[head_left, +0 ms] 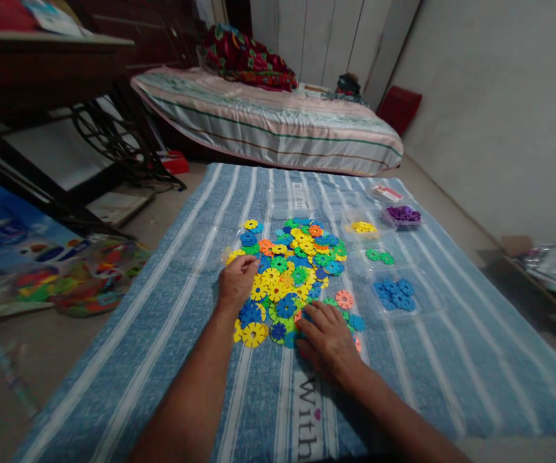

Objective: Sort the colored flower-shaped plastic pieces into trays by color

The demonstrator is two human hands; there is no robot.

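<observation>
Pile (272,289): mixed slotted discs, loose on the striped cloth (89,373); clock centred here, 12 = far side.
Long axis: judged roughly 7 to 1 o'clock.
Left hand (237,283): at 9 o'clock, over the edge, thumb and fingers drawn together; cannot tell whether a disc is pinched.
Right hand (328,337): between 4 and 5 o'clock, fingers bent over discs; grip hidden, cannot tell.
Beyond pile: blue discs (396,294) in a clear tub (426,301) at 3; yellow discs (364,227) and purple discs (403,215) toward 2.
Nearer hand: right, to the blue discs; both border the pile.
</observation>
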